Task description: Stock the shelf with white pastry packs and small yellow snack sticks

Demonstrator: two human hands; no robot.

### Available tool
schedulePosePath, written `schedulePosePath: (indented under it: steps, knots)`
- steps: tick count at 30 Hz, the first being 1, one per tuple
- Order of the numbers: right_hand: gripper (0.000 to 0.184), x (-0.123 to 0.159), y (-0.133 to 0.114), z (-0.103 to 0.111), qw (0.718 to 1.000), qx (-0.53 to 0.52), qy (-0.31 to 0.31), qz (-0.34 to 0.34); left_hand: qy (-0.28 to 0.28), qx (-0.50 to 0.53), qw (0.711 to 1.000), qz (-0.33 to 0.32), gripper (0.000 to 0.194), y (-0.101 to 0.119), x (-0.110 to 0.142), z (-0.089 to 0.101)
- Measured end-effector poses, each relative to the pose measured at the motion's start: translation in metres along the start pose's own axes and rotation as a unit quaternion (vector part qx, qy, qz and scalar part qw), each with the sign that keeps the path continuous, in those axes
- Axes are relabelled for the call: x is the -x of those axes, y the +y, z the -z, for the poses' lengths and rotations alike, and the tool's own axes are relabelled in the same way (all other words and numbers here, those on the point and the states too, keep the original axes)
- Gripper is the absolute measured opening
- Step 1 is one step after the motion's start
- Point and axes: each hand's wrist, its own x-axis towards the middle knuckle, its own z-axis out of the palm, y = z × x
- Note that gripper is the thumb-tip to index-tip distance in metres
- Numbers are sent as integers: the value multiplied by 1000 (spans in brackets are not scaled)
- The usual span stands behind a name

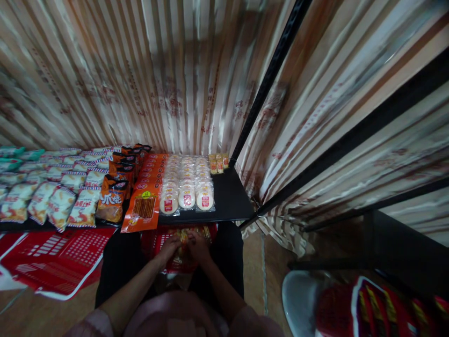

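Between my knees, partly under the shelf edge, is a red bag or basket (151,239) with small gold-wrapped snack packets (184,237) in it. My left hand (170,246) reaches in from the left, its fingers curled at the packets. My right hand (198,245) is close beside it, fingers bent round the gold packets too. The light is dim, so the exact packets in each hand are hard to make out. Similar gold packets (219,164) stand at the back right of the black shelf (231,196), beside rows of round white crackers in clear wrappers (187,198).
Left of the crackers lie a long orange snack packet (142,210), orange-black bags (111,199) and many white snack bags (83,206). A red basket (63,257) sits below left. Black metal posts (270,75) and a grey stool (298,299) are on the right.
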Motion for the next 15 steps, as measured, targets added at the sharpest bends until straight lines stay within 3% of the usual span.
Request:
schedulePosePath:
  steps: [6, 15]
  knots:
    - [29, 9, -15, 17, 998, 49, 26, 35, -24, 17, 1000, -9, 27, 6, 2, -5]
    - [28, 14, -26, 47, 996, 33, 48, 65, -38, 13, 998, -55, 41, 14, 2, -20]
